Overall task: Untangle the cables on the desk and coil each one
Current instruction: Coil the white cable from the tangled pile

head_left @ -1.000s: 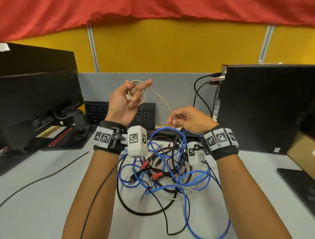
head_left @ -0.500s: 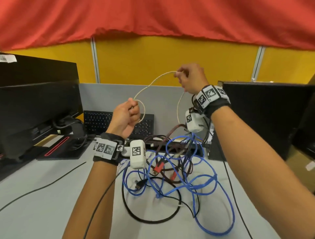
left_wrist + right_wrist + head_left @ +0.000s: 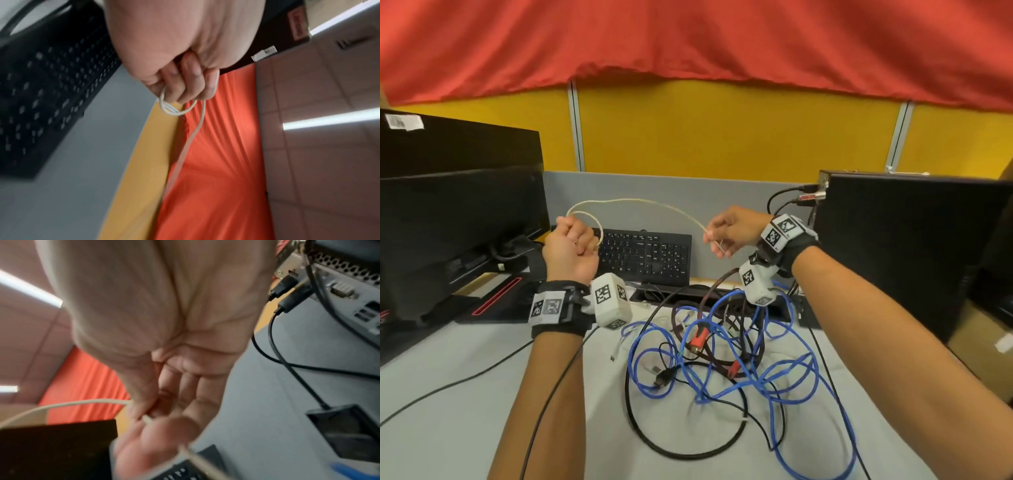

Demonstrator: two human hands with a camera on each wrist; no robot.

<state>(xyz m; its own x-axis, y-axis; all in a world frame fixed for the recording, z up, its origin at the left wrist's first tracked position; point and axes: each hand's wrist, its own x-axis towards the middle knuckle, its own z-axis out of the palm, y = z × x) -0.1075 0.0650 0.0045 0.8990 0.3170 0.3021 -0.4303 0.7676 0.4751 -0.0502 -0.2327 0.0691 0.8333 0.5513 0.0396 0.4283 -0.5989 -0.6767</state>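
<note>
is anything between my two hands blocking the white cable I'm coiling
Nothing visible does. The white cable arcs freely in the air from the loops gripped in the left hand to the pinch of the right hand, above the keyboard and clear of the tangled pile.

grey desk (image 3: 458, 421) against a low grey divider (image 3: 654, 186), yellow partition wall (image 3: 722, 130) above it with red cloth (image 3: 688, 37) draped over the top. black monitor (image 3: 448, 212) left, black keyboard (image 3: 647, 255) centre, black pc case (image 3: 904, 246) right. tiled ceiling (image 3: 329, 146) with strip lights (image 3: 331, 121) (seen from the wrist views).
</note>
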